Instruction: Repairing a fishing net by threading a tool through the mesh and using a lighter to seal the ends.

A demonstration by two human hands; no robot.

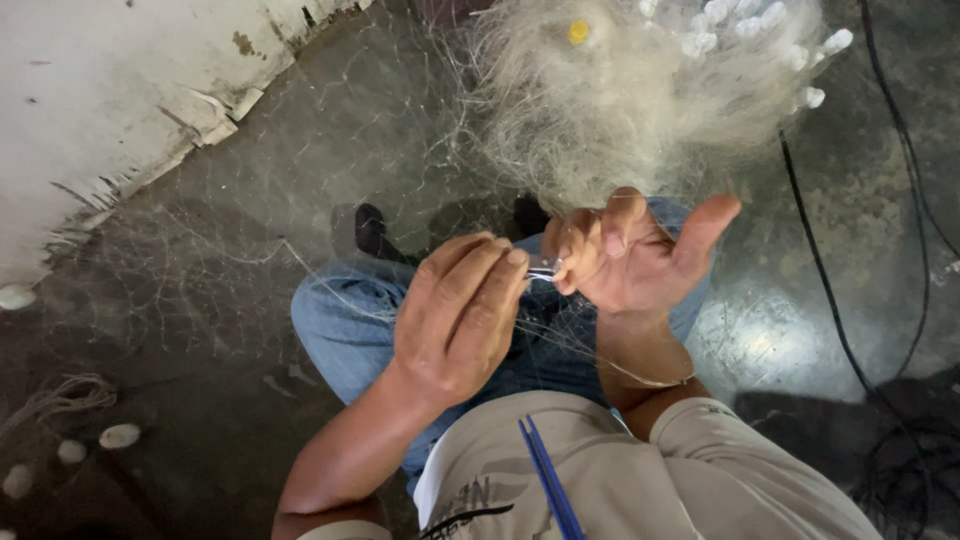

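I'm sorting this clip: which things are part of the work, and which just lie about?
In the work: left hand, right hand, fine net, white floats.
Lying about: black cable, pale stones, rope, blue sticks.

Pale tangled fishing net (600, 120), bunched overhead

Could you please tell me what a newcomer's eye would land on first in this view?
First, the pale bunched fishing net hanging at top centre, with white floats at its upper right. Just below, the left hand and right hand pinch fine strands together over blue-jeaned knees.
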